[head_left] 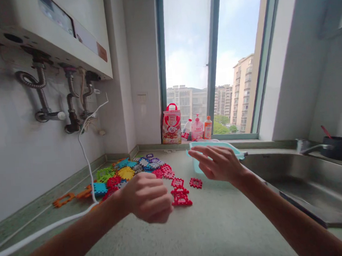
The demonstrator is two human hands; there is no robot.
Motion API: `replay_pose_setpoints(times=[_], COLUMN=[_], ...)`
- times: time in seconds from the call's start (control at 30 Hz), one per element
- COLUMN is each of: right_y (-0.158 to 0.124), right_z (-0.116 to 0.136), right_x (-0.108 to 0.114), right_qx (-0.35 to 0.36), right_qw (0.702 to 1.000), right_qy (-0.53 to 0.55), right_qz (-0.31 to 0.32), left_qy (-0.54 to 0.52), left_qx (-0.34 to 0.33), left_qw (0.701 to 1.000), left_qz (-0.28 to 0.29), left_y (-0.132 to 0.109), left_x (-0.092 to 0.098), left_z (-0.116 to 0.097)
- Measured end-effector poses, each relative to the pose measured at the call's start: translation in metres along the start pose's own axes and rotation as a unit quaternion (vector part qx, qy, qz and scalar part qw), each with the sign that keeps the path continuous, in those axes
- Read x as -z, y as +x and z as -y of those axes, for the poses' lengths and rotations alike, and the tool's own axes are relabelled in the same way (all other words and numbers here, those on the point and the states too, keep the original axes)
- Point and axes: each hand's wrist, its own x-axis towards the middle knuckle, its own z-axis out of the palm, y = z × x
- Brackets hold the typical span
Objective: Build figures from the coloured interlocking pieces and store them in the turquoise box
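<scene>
A heap of flat, toothed plastic building tiles (124, 174) in several colours lies on the green countertop (213, 226). A few red tiles sit apart from it: a joined red stack (181, 197) and a single red tile (195, 183). My left hand (148, 198) hovers curled just left of the red stack; whether it holds a tile is hidden. My right hand (217, 163) is raised with fingers spread and empty, above the counter in front of a light blue tray (216, 145).
A steel sink (307, 188) lies right, with a dark pan (340, 147) beyond. A red bag (171, 124) and bottles (197, 129) stand on the window sill. A white cable (85, 157) hangs from the wall boiler (50, 31) across the counter's left side.
</scene>
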Motion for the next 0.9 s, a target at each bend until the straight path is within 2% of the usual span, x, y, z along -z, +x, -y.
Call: replay_pose_setpoints(times=[0.03, 0.07, 0.1, 0.17, 0.23, 0.3, 0.37, 0.53, 0.67, 0.83, 0.9], right_y=[-0.01, -0.022, -0.033, -0.051, -0.06, -0.062, -0.062, -0.07, -0.077, -0.066, -0.058], right_z=[0.0, 0.0, 0.0, 0.0, -0.001, -0.001, -0.003, -0.007, -0.008, -0.004, 0.003], right_x=[-0.016, -0.03, -0.041, -0.056, -0.06, -0.06, -0.06, -0.069, -0.077, -0.07, -0.066], right_qx=[0.002, -0.046, -0.072, -0.125, -0.167, -0.196, -0.21, -0.258, -0.283, -0.279, -0.31], right_qw=[0.998, 0.991, 0.975, 0.935, 0.899, 0.873, 0.855, 0.838, 0.852, 0.886, 0.879], right_qy=[0.01, 0.021, 0.042, 0.077, 0.099, 0.121, 0.151, 0.207, 0.215, 0.258, 0.303], right_qz=[0.061, 0.121, 0.205, 0.323, 0.393, 0.429, 0.45, 0.435, 0.383, 0.265, 0.197], left_qy=[0.026, 0.054, 0.081, 0.103, 0.061, 0.008, -0.043, -0.096, -0.1, -0.144, -0.158], left_qx=[-0.002, 0.019, 0.067, 0.202, 0.254, 0.27, 0.267, 0.239, 0.266, 0.325, 0.349], left_qw=[0.999, 0.997, 0.992, 0.97, 0.953, 0.942, 0.937, 0.924, 0.913, 0.893, 0.88], left_qz=[0.027, 0.052, 0.07, 0.092, 0.153, 0.197, 0.222, 0.282, 0.292, 0.274, 0.279], left_y=[-0.002, -0.007, -0.014, -0.035, -0.055, -0.068, -0.069, -0.055, -0.054, -0.059, -0.061], left_x=[-0.005, -0.01, -0.017, -0.031, -0.042, -0.047, -0.047, -0.036, -0.035, -0.034, -0.031], left_z=[0.019, 0.039, 0.058, 0.085, 0.096, 0.094, 0.087, 0.075, 0.074, 0.08, 0.084])
